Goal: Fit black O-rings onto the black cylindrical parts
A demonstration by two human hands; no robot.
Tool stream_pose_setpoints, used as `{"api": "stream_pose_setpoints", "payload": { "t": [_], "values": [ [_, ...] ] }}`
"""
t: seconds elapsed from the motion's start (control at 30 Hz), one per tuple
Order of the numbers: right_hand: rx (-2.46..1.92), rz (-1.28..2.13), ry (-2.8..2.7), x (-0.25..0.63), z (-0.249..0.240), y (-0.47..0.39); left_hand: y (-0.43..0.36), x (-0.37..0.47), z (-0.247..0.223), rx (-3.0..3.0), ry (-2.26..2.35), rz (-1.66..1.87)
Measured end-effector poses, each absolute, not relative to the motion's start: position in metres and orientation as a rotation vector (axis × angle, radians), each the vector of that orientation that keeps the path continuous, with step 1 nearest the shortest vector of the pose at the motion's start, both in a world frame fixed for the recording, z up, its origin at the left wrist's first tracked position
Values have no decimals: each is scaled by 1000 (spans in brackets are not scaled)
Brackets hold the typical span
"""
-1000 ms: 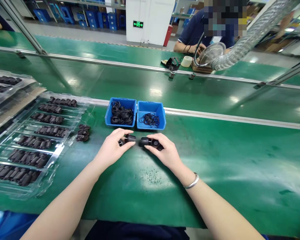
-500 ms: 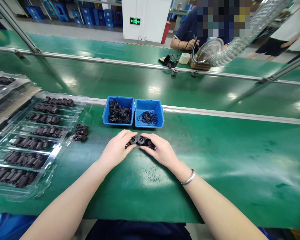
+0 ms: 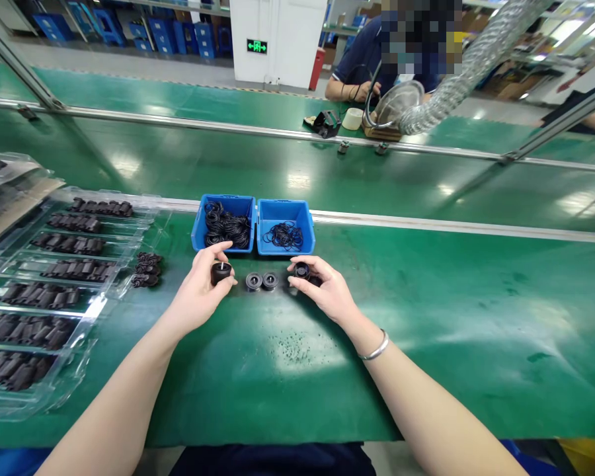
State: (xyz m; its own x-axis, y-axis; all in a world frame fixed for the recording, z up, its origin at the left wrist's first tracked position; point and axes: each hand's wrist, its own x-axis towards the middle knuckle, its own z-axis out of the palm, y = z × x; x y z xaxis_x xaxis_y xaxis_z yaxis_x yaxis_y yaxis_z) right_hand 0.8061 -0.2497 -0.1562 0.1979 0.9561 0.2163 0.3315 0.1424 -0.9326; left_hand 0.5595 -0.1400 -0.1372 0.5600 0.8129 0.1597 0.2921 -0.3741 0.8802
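Two round black parts (image 3: 262, 281) with ringed tops and centre holes stand side by side on the green bench between my hands. My left hand (image 3: 201, 284) grips another round black part (image 3: 221, 272), thumb and fingers on either side of it. On the other side, my right hand (image 3: 324, 285) is closed around a black cylindrical part (image 3: 301, 270); something dark shows under its fingers too. Just behind are two blue bins: the left bin (image 3: 197, 233) holds a thick heap of black rubber rings (image 3: 228, 227), the right bin (image 3: 310, 231) a smaller heap of rings (image 3: 283, 235).
Clear plastic trays (image 3: 86, 314) with rows of black parts lie at left, beside a small cluster of black parts (image 3: 147, 269). A metal rail (image 3: 178, 122) crosses behind. Across it a person (image 3: 357, 66) sits by a ducted hose (image 3: 441, 99). Small droplets (image 3: 297, 347) dot the bench.
My hands have moved apart from the row of black parts. The left has gone left with one part, the right slightly right with another. Two round parts now stand between them.
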Motion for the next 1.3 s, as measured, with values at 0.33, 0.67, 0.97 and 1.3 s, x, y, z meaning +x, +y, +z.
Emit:
{"api": "stream_pose_setpoints", "payload": {
  "t": [0.33, 0.67, 0.97, 1.3],
  "values": [
    [-1572, 497, -1418, 811, -154, -254, -142, 563, -130, 1545, 910, 672],
    [-1674, 310, -1762, 807, -157, -256, -140, 566, -114, 843, 882, 856],
    [-1611, 364, -1875, 806, -158, -253, -137, 562, -120, 1073, 949, 791],
    [-1587, 443, -1854, 809, -155, -257, -133, 555, -136, 2094, 931, 395]
  ]
}}
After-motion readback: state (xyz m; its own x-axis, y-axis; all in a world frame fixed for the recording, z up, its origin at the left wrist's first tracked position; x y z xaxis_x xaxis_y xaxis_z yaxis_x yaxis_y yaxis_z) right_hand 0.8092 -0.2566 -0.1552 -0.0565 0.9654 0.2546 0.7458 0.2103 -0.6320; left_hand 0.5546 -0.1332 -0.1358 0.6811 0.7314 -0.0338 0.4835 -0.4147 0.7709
